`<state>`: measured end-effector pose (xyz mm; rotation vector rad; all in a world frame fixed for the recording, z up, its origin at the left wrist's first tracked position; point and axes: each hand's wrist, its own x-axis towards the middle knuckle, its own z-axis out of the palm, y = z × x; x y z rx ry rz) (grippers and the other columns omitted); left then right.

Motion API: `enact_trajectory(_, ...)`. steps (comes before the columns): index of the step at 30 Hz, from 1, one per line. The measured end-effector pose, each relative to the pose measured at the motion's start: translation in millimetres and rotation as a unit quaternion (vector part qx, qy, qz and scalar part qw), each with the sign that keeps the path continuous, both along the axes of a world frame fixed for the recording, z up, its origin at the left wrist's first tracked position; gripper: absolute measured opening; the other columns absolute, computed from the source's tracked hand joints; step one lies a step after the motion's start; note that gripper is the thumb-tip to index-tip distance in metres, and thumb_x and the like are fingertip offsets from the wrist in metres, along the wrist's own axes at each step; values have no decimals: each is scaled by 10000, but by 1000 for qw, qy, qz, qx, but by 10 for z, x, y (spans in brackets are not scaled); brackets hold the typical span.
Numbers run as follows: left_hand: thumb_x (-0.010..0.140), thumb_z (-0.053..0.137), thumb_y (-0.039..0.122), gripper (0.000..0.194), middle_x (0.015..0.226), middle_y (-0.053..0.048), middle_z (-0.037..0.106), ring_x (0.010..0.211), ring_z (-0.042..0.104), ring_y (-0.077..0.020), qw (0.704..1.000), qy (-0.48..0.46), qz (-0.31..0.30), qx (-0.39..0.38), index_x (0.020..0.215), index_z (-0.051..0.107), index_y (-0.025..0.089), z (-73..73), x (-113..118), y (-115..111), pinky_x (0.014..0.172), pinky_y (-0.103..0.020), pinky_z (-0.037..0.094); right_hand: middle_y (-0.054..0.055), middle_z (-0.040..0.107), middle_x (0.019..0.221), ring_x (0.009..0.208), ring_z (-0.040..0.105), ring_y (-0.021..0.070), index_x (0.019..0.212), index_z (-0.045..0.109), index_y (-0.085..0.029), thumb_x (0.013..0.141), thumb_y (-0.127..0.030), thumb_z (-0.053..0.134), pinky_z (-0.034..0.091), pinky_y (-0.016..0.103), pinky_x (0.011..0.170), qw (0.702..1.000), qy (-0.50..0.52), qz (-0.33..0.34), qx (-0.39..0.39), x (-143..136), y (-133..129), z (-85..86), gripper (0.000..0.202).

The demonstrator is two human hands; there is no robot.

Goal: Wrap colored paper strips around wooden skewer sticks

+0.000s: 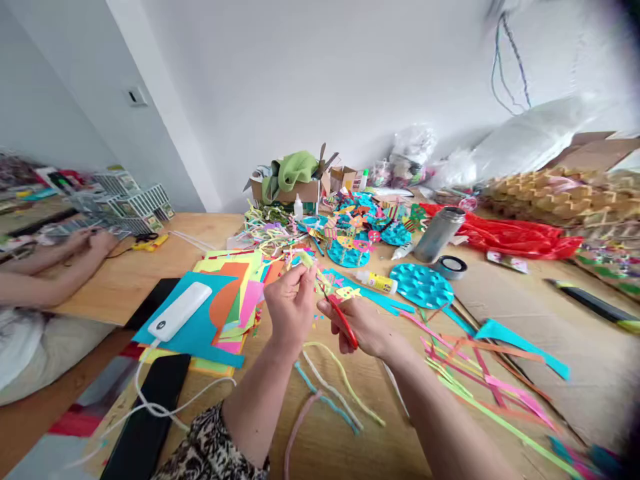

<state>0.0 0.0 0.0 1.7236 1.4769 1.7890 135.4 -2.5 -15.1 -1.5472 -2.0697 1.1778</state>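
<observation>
Near the middle of the view, my left hand (291, 300) pinches a small yellow-green piece of paper (306, 260) between thumb and fingers. Just to its right, my right hand (357, 323) grips red-handled scissors (346, 324), whose blades point up and left toward the paper. How far the blades are apart is hard to tell. Below the hands, a yellow pipe cleaner (345, 377), a white one and a blue one lie on the wooden table. A small yellow fish-shaped cutout (349, 293) lies just beyond my right hand.
Coloured paper sheets (195, 327) carry a white power bank (180, 311) at left. A glue bottle (376, 282), blue disc (421, 285), tape roll (451, 267) and metal flask (440, 233) stand or lie beyond. Paper strips (490, 380) spread at right. Another person's hands (93, 243) are at far left.
</observation>
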Motion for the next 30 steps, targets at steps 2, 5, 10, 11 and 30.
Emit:
enact_trajectory(2, 849, 564, 301, 364, 475, 60, 328, 471, 315, -67, 1000, 4, 9, -8, 522, 502, 154, 44, -11, -27, 465, -202, 268, 32, 577, 418, 404, 549, 124, 582, 552, -165, 876, -690, 279, 380, 226, 490, 1000, 10, 10, 5, 16, -32, 19, 662)
enact_trajectory(5, 844, 570, 288, 310, 488, 49, 410, 502, 375, -79, 999, -14, 30, 1, 563, 582, 157, 111, -66, -42, 497, -196, 312, 27, 570, 415, 405, 540, 120, 583, 550, -166, 888, -665, 299, 380, 229, 500, 1000, -9, 19, 6, 46, -53, 47, 636)
enact_trajectory(10, 820, 596, 303, 258, 475, 46, 470, 496, 427, -89, 997, -53, 54, 11, 612, 645, 159, 184, -258, 20, 499, -203, 332, 52, 609, 481, 469, 558, 141, 598, 593, -167, 892, -603, 384, 342, 248, 497, 994, -106, 26, 32, 142, -38, 83, 566)
enact_trajectory(11, 809, 606, 306, 260, 481, 43, 487, 501, 440, -90, 998, -47, 42, 3, 599, 641, 156, 188, -298, 38, 503, -202, 339, 58, 629, 520, 487, 564, 146, 619, 604, -169, 884, -590, 416, 332, 252, 496, 991, -125, 21, 48, 161, -42, 72, 532)
enact_trajectory(30, 755, 645, 309, 175, 563, -8, 649, 532, 601, -135, 981, -106, -119, -115, 655, 673, 168, 300, -462, -43, 562, -247, 481, 25, 648, 554, 471, 557, 123, 648, 640, -159, 742, -215, 512, 335, 221, 448, 988, -156, 3, 17, 400, -116, -315, 168)
